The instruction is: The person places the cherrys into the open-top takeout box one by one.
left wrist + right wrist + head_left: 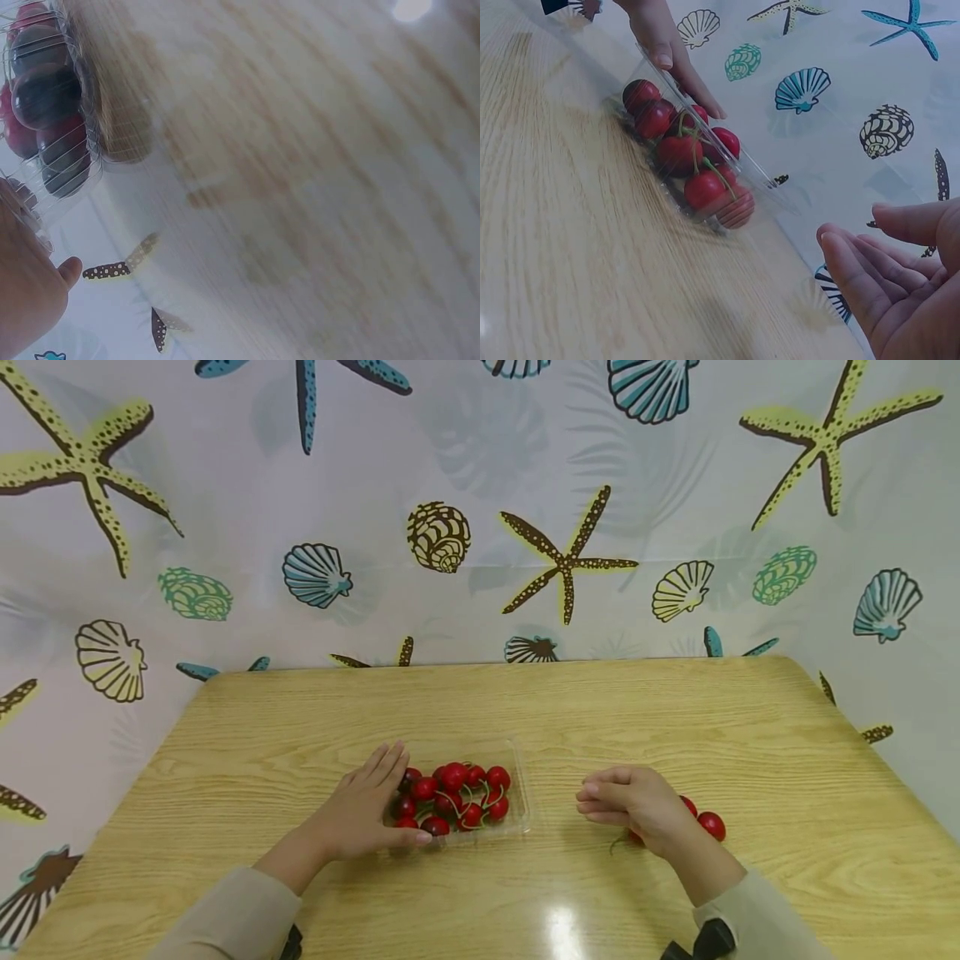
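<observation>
A clear plastic tray of red cherries sits on the table, several of them with green stems. Against the tray's left end lies my left hand, fingers straight toward the back and thumb at the front rim. That hand also shows at the tray's far end in the right wrist view. My right hand is to the right of the tray, loosely bent, with thumb and fingers apart and nothing visible between them. Beside and partly behind its wrist are a few loose cherries; one is mostly hidden, its stem showing.
The wood-grain table reaches back to a white cloth printed with starfish and shells. Glare marks the table's front part. Bare tabletop lies between the tray and the right hand.
</observation>
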Action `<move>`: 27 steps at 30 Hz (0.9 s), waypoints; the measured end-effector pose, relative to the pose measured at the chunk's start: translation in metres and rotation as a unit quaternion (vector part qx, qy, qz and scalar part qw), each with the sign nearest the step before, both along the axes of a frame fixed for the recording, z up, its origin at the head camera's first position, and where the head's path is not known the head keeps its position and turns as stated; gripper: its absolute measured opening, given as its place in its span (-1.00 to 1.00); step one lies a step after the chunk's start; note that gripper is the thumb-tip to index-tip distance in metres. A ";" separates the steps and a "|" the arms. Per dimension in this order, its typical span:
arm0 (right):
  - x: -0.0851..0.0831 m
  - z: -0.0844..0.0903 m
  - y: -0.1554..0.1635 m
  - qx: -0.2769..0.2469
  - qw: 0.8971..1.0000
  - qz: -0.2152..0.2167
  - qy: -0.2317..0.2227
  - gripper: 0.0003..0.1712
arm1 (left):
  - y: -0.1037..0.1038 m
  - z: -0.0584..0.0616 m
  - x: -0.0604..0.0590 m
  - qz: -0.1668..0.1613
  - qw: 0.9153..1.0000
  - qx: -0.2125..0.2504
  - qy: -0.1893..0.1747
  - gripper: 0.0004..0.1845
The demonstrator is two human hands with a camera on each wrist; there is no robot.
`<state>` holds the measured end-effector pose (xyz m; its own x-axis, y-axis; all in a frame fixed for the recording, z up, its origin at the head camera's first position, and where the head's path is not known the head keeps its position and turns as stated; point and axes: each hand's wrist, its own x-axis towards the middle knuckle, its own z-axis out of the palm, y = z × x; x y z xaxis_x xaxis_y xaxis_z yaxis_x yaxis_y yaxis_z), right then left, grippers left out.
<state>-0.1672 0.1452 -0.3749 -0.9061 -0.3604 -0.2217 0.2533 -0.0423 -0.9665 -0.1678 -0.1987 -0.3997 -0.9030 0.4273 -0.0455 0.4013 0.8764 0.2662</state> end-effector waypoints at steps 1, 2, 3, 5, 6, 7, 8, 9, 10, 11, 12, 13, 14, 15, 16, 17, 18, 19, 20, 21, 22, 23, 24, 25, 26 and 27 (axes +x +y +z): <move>0.001 -0.001 0.002 0.001 1.000 0.000 0.000 -0.68 | 0.000 0.000 0.000 0.000 1.000 0.000 0.000 0.15; 0.002 -0.001 0.005 0.003 1.000 0.000 0.000 -0.66 | 0.000 0.000 0.000 0.001 1.000 0.000 0.000 0.16; 0.003 -0.001 0.007 0.005 1.000 -0.001 -0.001 -0.65 | 0.000 0.000 0.000 0.002 1.000 0.000 -0.001 0.16; 0.004 -0.002 0.011 0.004 1.000 -0.003 -0.004 -0.63 | 0.000 0.000 0.000 0.003 1.000 -0.001 -0.001 0.16; 0.005 -0.003 0.014 0.002 1.000 -0.005 -0.006 -0.64 | -0.001 0.000 0.000 0.003 1.000 -0.001 -0.003 0.16; 0.006 -0.003 0.016 0.000 1.000 -0.006 -0.007 -0.64 | -0.001 0.000 0.000 0.005 1.000 -0.002 -0.004 0.16; 0.007 -0.004 0.018 -0.003 1.000 -0.007 -0.009 -0.65 | -0.001 0.000 0.000 0.005 1.000 -0.002 -0.004 0.16; 0.007 -0.005 0.020 -0.005 1.000 -0.010 -0.011 -0.66 | -0.001 0.000 0.000 0.005 1.000 -0.002 -0.004 0.16; 0.008 -0.005 0.022 -0.007 1.000 -0.011 -0.012 -0.67 | -0.001 0.000 0.000 0.004 1.000 -0.003 -0.004 0.16; 0.008 -0.006 0.024 -0.008 1.000 -0.013 -0.013 -0.68 | -0.001 0.000 -0.001 0.003 1.000 -0.004 -0.003 0.16; 0.009 -0.007 0.026 -0.008 1.000 -0.013 -0.014 -0.69 | -0.001 -0.001 -0.001 0.003 1.000 -0.004 -0.002 0.16; 0.009 -0.008 0.028 -0.009 1.000 -0.014 -0.015 -0.68 | -0.001 -0.001 -0.001 0.003 1.000 -0.005 -0.002 0.16; 0.010 -0.009 0.030 -0.008 1.000 -0.014 -0.015 -0.67 | -0.001 -0.001 -0.001 0.002 1.000 -0.005 -0.001 0.16; 0.011 -0.009 0.032 -0.009 1.000 -0.013 -0.015 -0.67 | -0.001 -0.001 -0.001 0.002 1.000 -0.006 0.000 0.16; 0.012 -0.010 0.034 -0.010 1.000 -0.011 -0.014 -0.66 | -0.001 -0.001 -0.001 0.001 1.000 -0.006 0.000 0.16; 0.013 -0.011 0.036 -0.012 1.000 -0.010 -0.012 -0.66 | -0.001 -0.001 -0.001 0.001 1.000 -0.006 0.000 0.16; 0.014 -0.011 0.038 -0.016 1.000 -0.010 -0.014 -0.66 | -0.001 -0.001 -0.001 0.001 1.000 -0.006 0.000 0.16; 0.015 -0.012 0.040 -0.021 1.000 -0.011 -0.016 -0.67 | -0.001 0.000 -0.001 0.001 1.000 -0.005 0.000 0.16; 0.016 -0.013 0.042 -0.025 1.000 -0.009 -0.015 -0.67 | -0.001 0.000 -0.001 0.001 1.000 -0.005 -0.001 0.16; 0.017 -0.014 0.044 -0.031 0.999 -0.009 -0.016 -0.67 | 0.000 0.000 0.000 0.001 1.000 -0.005 -0.002 0.16; 0.018 -0.015 0.047 -0.037 0.999 -0.008 -0.016 -0.68 | 0.000 0.000 0.000 0.001 1.000 -0.004 -0.002 0.15; 0.019 -0.016 0.049 -0.042 0.999 -0.008 -0.019 -0.70 | 0.000 0.000 0.000 0.001 1.000 -0.004 -0.003 0.15; 0.020 -0.016 0.051 -0.047 0.999 -0.009 -0.023 -0.71 | 0.000 0.000 0.000 0.001 1.000 -0.004 -0.003 0.15; 0.021 -0.017 0.054 -0.052 0.998 -0.008 -0.025 -0.71 | 0.000 0.000 0.000 0.001 1.000 -0.004 -0.003 0.15; 0.022 -0.018 0.056 -0.057 0.998 -0.005 -0.026 -0.72 | 0.000 0.001 0.000 0.000 1.000 -0.003 -0.004 0.15; 0.023 -0.018 0.058 -0.059 0.998 -0.004 -0.027 -0.74 | 0.000 0.001 0.000 0.000 1.000 -0.003 -0.004 0.15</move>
